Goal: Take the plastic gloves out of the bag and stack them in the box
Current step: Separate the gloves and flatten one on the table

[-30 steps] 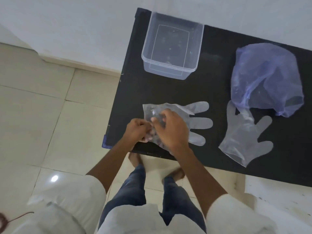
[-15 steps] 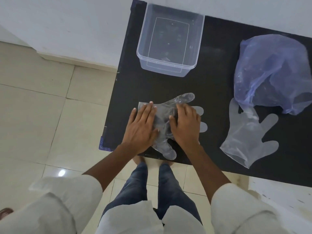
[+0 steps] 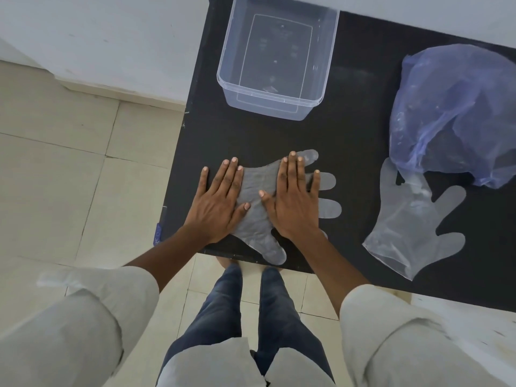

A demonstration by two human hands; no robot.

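A clear plastic glove [image 3: 258, 191] lies flat near the front left edge of the black table [image 3: 349, 129]. My left hand [image 3: 220, 199] rests flat on its cuff end, fingers spread. My right hand [image 3: 296, 199] presses flat on its finger side. The glove's thumb sticks out toward the table's front edge. A second clear glove [image 3: 413, 233] lies to the right, its fingers partly under the blue plastic bag [image 3: 458, 115]. The clear plastic box [image 3: 279, 107] stands at the back of the table with nothing visible inside.
The table's left and front edges run close beside my hands. Beige floor tiles [image 3: 69, 177] lie left and below. A white wall [image 3: 111, 37] borders the back. My legs and feet stand under the front edge.
My hands went from pinching the crumpled glove to lying flat on it. They have spread apart sideways, and the glove lies flatter now.
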